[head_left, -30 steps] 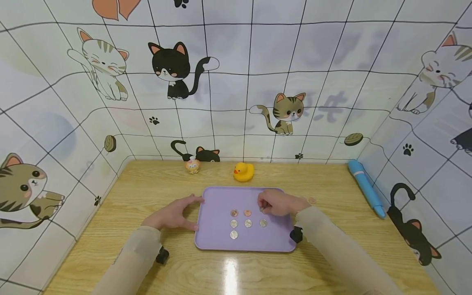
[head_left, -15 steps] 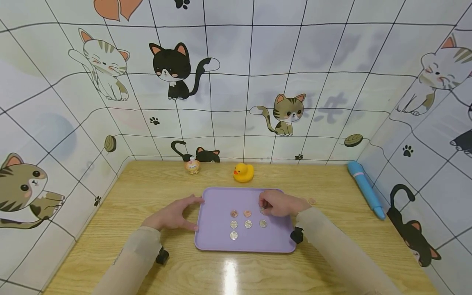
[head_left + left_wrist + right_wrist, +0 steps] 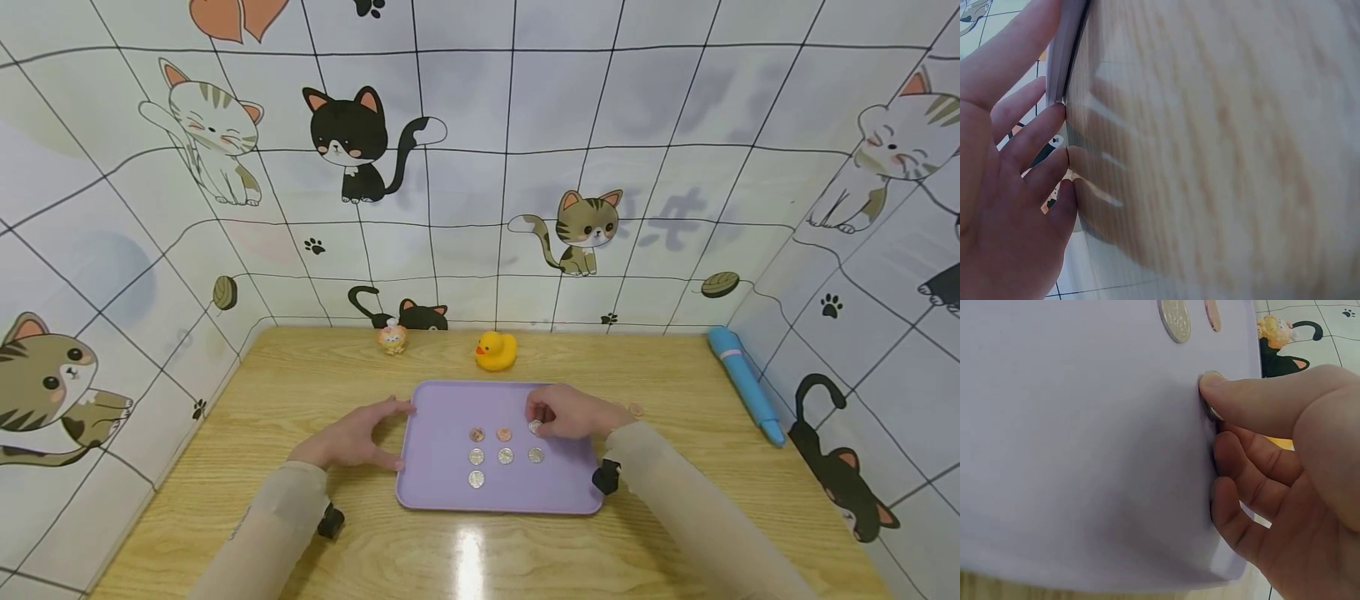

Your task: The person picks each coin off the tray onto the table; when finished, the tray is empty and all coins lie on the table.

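Observation:
A lilac tray (image 3: 442, 492) lies on the table, with several coins in rows on it. Two copper coins, one of them a copper coin (image 3: 504, 434), form the upper row beside a silver coin (image 3: 534, 426). My right hand (image 3: 566, 411) has thumb and fingers at that silver coin, pinching it down on the tray floor; the coin shows partly under the thumb in the right wrist view. Below are more silver coins, such as one silver coin (image 3: 476, 479). My left hand (image 3: 352, 435) spreads thumb and fingers against the tray's left edge, fingertips resting on the table.
A yellow rubber duck (image 3: 496, 351) and a small orange figurine (image 3: 392, 337) stand behind the tray. A copper-coloured coin (image 3: 636, 409) lies on the wood past my right wrist. A blue stick-like object (image 3: 745, 383) lies by the right wall.
My right hand stays at the same place, its fingers shifting slightly so more of the silver coin shows. The left hand keeps still at the tray's edge.

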{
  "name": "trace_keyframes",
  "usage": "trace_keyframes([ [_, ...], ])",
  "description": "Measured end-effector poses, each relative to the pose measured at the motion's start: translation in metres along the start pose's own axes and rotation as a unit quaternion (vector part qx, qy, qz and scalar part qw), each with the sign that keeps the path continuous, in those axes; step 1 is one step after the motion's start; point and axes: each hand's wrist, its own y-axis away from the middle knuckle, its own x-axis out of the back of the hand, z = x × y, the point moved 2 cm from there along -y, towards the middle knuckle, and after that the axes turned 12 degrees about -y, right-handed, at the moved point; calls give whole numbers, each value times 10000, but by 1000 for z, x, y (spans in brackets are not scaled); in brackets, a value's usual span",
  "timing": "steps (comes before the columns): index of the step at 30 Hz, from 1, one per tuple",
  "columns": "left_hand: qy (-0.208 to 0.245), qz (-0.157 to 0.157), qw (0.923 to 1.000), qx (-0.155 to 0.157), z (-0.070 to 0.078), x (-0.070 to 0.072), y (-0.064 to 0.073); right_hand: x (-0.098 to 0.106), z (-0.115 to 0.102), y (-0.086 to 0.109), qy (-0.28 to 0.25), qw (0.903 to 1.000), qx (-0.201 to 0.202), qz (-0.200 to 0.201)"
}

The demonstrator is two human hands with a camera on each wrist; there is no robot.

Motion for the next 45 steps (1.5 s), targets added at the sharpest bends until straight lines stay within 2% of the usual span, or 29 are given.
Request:
trace_keyframes([
  [8,5,-18,10000,-5,1,0,0,2,-3,6,-342,9993,154,38],
  [19,11,5,10000,-29,1,-2,-1,5,0,12,-714,9972,-51,230],
  [29,-77,-10,10000,-1,0,-2,-1,8,0,20,-872,9954,214,346],
  [33,-45,-18,10000,-31,-1,-2,0,10,1,23,-1072,9932,191,406],
  [38,-28,2,9999,-100,-1,-1,0,14,2,28,-1248,9908,146,500],
  [45,-11,-38,10000,-6,1,0,1,23,6,43,-1380,9877,146,718],
])
